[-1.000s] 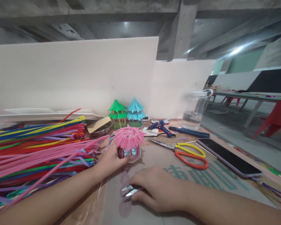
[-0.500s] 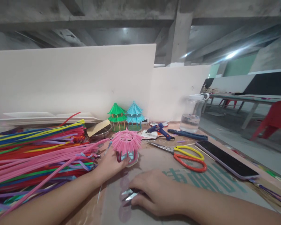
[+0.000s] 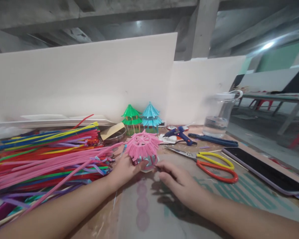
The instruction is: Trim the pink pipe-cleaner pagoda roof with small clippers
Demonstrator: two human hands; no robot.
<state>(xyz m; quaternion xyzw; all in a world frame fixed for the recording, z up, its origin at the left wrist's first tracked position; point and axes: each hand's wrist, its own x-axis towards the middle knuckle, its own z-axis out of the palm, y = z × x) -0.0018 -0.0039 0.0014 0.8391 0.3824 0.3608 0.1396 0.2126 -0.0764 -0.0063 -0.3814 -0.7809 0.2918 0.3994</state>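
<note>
A small pavilion model with a pink, fringed pipe-cleaner roof stands on the mat, tilted slightly. My left hand is closed round its lower part, thumb across the front, hiding much of the base. Close to the right side of that base is my right hand, fingers bent together. A dark sliver shows between its fingertips; it appears to be the small metal snips, whose blades are mostly hidden now. Behind the pink model stand a green pavilion and a blue pavilion.
Bundles of coloured pipe cleaners fill the left side. To the right lie large scissors, a hot glue gun, a blue utility knife and a phone. A water bottle stands behind them. A metal bowl sits back left.
My right hand has moved up and forward from the mat to the pink model's base, and the snips' blades no longer show plainly. My left hand still holds the model. The view has shifted.
</note>
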